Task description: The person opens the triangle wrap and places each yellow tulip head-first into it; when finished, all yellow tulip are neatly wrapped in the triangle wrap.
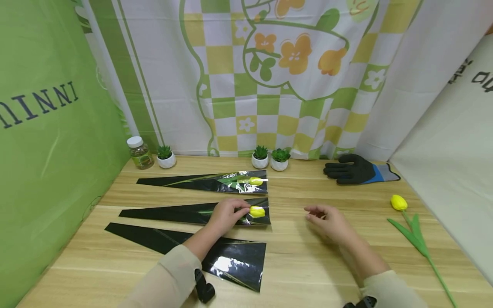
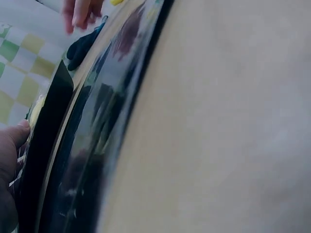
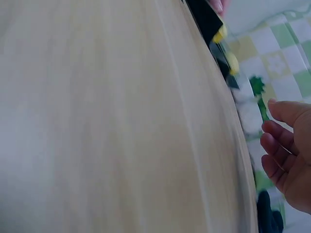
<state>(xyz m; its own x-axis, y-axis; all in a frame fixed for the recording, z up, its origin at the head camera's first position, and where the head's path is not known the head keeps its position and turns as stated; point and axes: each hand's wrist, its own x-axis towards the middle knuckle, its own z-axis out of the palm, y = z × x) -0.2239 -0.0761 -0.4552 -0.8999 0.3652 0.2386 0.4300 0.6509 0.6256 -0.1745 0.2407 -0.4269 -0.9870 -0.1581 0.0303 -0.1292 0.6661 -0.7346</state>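
So, from my head camera I judged the wrapping about halfway: one yellow tulip (image 1: 254, 181) already lay inside the far black sleeve (image 1: 215, 183), a second tulip (image 1: 256, 211) sat with its bud at the wide mouth of the middle sleeve (image 1: 192, 212), the near sleeve (image 1: 215, 254) lay flat with nothing in it, and a loose tulip (image 1: 414, 233) waited well apart on the right of the wooden table (image 1: 308, 265). My left hand (image 1: 225, 215) rested on the middle sleeve just beside that bud, fingers curled down onto the film; whether they pinched it I could not tell. My right hand (image 1: 327, 220) hovered above bare wood, fingers loosely bent and holding nothing. The sleeves were long tapering cones of glossy black film with clear panels that caught the light; the tulips looked like smooth plastic, with stiff green leaves. Behind stood a black and blue work glove (image 1: 358, 170), three small potted succulents (image 1: 269, 158) and a white-capped jar (image 1: 139, 152). From my left wrist I saw the shiny film (image 2: 92, 145) running edge-on along pale, matte wood, my thumb (image 2: 14, 138) against its border. From my right wrist, mostly blurred wood grain, with my relaxed, slightly curled fingers (image 3: 284, 145) at the edge and yellow buds (image 3: 221, 34) far off.
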